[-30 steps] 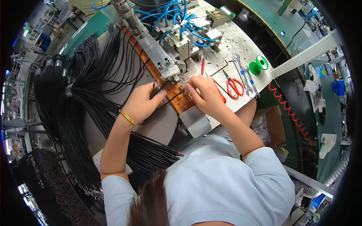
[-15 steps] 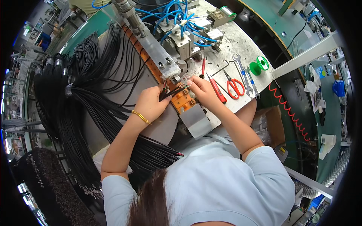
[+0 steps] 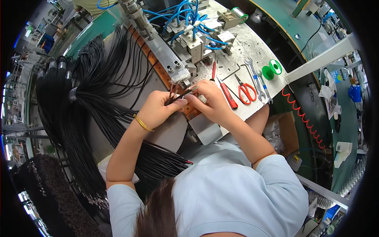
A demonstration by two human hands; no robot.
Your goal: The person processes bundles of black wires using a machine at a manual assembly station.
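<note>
Green-topped bench [image 3: 282,25] at upper right, slanting white beam [image 3: 321,58] below — and, far left, metal framework [image 3: 26,110] (rather crowded).

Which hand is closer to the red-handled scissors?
Right. The right hand is left of the red-handled scissors, with a red tool between; the left hand is farther left, holding black cables.

The person wears a pale blue shirt [image 3: 237,193] with short sleeves [image 3: 122,205]. The left hand [image 3: 156,108] and the right hand [image 3: 213,102] are bare; a thin, gold-coloured bracelet [image 3: 142,124] goes around the left wrist [image 3: 146,119]. The hair [image 3: 158,211] is long, dark brown. The cloth over the lap [image 3: 233,144] seems greyish, but is poorly visible.
</note>
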